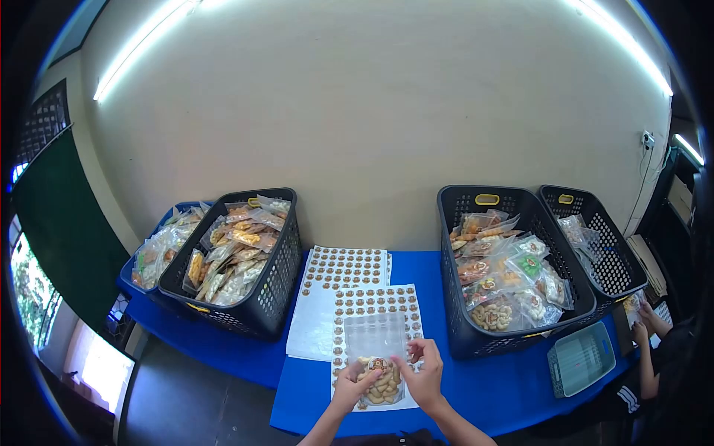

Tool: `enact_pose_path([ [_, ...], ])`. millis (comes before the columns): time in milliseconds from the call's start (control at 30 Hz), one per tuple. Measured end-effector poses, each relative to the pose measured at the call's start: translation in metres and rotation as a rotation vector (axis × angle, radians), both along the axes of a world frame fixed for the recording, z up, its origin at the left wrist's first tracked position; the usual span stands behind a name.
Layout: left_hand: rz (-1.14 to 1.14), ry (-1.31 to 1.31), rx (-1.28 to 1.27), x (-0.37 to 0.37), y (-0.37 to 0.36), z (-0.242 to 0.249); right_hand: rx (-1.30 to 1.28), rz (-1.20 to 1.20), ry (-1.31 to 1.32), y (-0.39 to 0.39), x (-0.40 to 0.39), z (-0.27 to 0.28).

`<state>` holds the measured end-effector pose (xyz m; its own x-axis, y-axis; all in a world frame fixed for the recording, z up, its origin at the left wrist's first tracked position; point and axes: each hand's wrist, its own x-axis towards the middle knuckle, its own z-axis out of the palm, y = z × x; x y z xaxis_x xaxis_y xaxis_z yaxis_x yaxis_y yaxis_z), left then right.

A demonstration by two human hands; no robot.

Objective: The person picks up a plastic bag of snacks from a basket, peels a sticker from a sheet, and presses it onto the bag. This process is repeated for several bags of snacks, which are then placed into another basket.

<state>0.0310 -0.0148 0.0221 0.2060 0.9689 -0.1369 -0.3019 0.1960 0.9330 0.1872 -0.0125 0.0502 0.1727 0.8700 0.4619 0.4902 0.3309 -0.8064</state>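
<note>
from the head view i have both hands down at the near edge of the blue table (476, 386), working on a clear bag (378, 357) of nuts that lies on a sticker sheet (375, 301). my left hand (351, 380) pinches the bag at its lower left, fingers closed near a round sticker (377, 363) on its face; my right hand (425, 372) pinches the bag's right edge, thumb and forefinger together. i judge the bag light and soft, the film slippery and prone to crumple, the nuts loose enough to shift inside, so the flat empty top or the side seams look the best places to hold it. a second sheet (343, 267) lies behind, toward the wall. a black basket (279, 290) of filled bags sits at the left, another basket (465, 327) at the right. at the right edge another person's hands (641, 321) are partly cut off, and i cannot make out what they hold. the sticker print is too small to read.
</note>
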Motion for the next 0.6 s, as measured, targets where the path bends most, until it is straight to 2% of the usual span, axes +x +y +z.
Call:
enact_pose_path([
  [67,-0.002,-0.021,-0.005,-0.003,-0.001,-0.003,-0.030,0.035,0.273,0.004,0.000,-0.009],
  [167,-0.020,-0.014,-0.003,-0.005,-0.001,-0.003,-0.197,0.252,0.630,0.009,-0.001,-0.032],
  [200,-0.032,-0.005,0.000,-0.005,0.001,-0.002,-0.333,0.338,0.631,0.003,0.000,-0.033],
  [300,0.034,-0.019,0.038,0.007,0.002,-0.006,-0.354,0.337,0.456,-0.002,-0.004,-0.024],
  [333,-0.002,-0.021,0.060,0.009,0.002,-0.005,-0.348,0.334,0.595,0.001,-0.003,-0.035],
  [433,-0.079,-0.010,0.102,0.012,0.008,-0.001,-0.312,0.235,0.619,0.002,0.001,-0.027],
  [467,-0.088,0.006,0.088,0.012,0.010,-0.004,-0.281,0.202,0.555,0.004,0.003,-0.032],
  [567,-0.130,0.019,0.051,0.010,0.014,-0.009,-0.256,0.213,0.625,0.007,0.007,-0.045],
  [600,-0.149,0.004,0.035,0.009,0.016,-0.009,-0.314,0.263,0.779,0.005,0.010,-0.038],
])
